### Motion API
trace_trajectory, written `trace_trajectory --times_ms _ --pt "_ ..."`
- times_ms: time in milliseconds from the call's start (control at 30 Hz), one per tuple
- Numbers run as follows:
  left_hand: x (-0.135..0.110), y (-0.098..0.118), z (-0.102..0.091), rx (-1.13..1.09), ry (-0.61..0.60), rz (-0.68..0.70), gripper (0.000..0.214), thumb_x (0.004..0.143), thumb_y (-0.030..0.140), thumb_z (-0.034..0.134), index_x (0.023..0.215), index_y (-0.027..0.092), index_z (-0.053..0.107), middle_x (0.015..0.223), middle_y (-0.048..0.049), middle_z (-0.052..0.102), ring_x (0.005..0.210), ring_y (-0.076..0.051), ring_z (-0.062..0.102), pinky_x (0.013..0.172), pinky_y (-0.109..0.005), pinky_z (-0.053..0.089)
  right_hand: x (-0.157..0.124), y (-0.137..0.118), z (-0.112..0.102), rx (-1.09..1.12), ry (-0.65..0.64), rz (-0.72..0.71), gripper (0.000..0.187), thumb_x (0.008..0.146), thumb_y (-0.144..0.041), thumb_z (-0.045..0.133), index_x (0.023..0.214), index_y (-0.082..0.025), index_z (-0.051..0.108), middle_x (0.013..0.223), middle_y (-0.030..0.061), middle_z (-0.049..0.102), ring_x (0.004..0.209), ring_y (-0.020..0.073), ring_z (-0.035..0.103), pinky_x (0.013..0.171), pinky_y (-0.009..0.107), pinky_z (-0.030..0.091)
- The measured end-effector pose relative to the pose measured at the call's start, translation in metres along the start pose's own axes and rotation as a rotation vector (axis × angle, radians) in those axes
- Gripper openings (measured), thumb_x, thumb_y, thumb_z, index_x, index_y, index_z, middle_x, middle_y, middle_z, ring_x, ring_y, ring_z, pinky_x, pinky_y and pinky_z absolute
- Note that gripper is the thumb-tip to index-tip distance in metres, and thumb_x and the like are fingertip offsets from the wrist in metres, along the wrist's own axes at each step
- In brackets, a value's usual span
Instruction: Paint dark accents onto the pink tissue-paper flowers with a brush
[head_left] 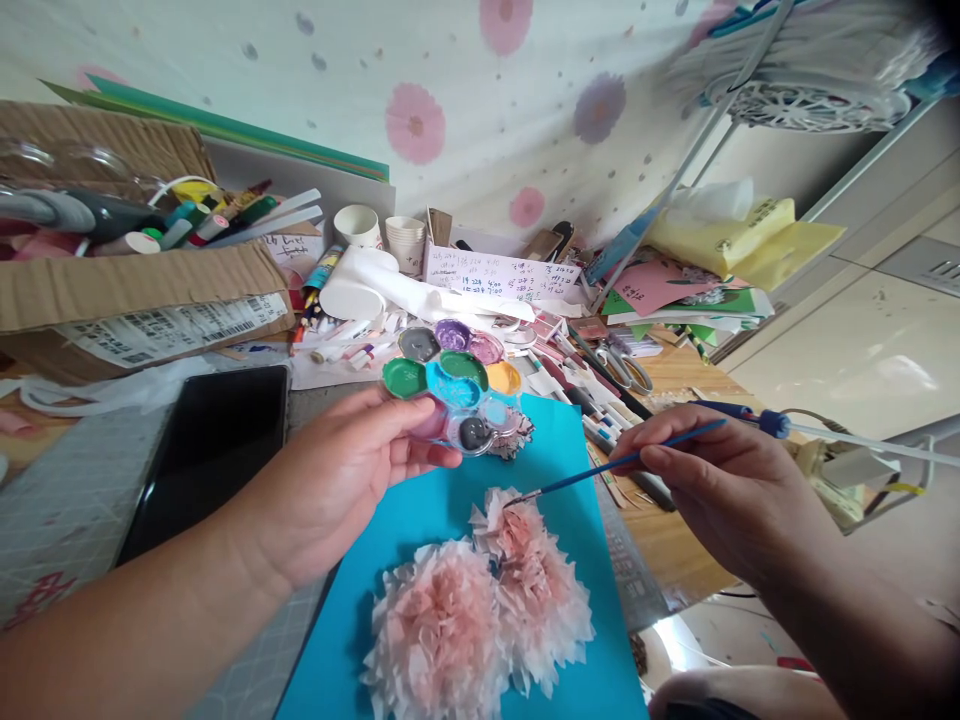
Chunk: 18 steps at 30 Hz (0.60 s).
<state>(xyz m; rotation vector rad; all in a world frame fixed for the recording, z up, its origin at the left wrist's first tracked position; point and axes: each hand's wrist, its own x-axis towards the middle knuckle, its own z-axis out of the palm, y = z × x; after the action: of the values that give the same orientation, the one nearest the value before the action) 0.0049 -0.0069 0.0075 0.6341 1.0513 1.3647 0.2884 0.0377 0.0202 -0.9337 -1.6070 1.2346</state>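
My left hand (pixel 352 465) grips a paint palette (pixel 457 385) by its near left edge, fingers closed around it. The round wells hold green, blue, purple, pink, orange and dark paint. In my right hand (pixel 705 490) a thin blue paintbrush (pixel 600 465) is pinched, its tip touching or just above the upper small tissue-paper flower (pixel 517 525). A larger pink and white tissue-paper flower (pixel 442 625) and another one (pixel 544 600) lie on the blue paper sheet (pixel 352 600). A darker crumpled flower (pixel 514 437) is partly hidden behind the palette.
A black phone (pixel 214 450) lies on the grey cutting mat (pixel 82 560) at left. Behind it stands a cardboard box (pixel 135 310) of art supplies. Paper cups (pixel 405 243), scissors (pixel 626 368) and several pens crowd the back. A blue-handled tool (pixel 772 424) with a cable is beyond my right hand.
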Motion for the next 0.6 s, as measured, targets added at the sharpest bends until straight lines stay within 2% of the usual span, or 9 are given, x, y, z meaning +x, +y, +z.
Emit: trace_trajectory --times_ms 367,600 --pt "-0.0008 0.0012 0.0000 0.008 -0.001 0.010 0.012 0.068 0.026 0.081 0.073 0.018 0.073 0.077 -0.0036 0.075 0.073 -0.021 0.070 0.070 -0.036 0.060 -0.0022 -0.0017 0.0012 -0.019 -0.008 -0.017 0.004 0.081 -0.027 0.081 0.082 -0.026 0.077 0.082 0.0019 0.078 0.075 0.0142 0.074 0.070 0.020 0.060" --pt "-0.0015 0.0020 0.0008 0.009 0.001 0.008 0.011 0.069 0.025 0.080 0.073 0.018 0.073 0.076 -0.0040 0.075 0.072 -0.021 0.070 0.070 -0.036 0.060 -0.0049 -0.0023 0.0001 -0.079 -0.013 -0.075 0.003 0.084 -0.026 0.078 0.086 -0.027 0.077 0.084 0.0016 0.079 0.077 0.0144 0.074 0.068 0.020 0.059"
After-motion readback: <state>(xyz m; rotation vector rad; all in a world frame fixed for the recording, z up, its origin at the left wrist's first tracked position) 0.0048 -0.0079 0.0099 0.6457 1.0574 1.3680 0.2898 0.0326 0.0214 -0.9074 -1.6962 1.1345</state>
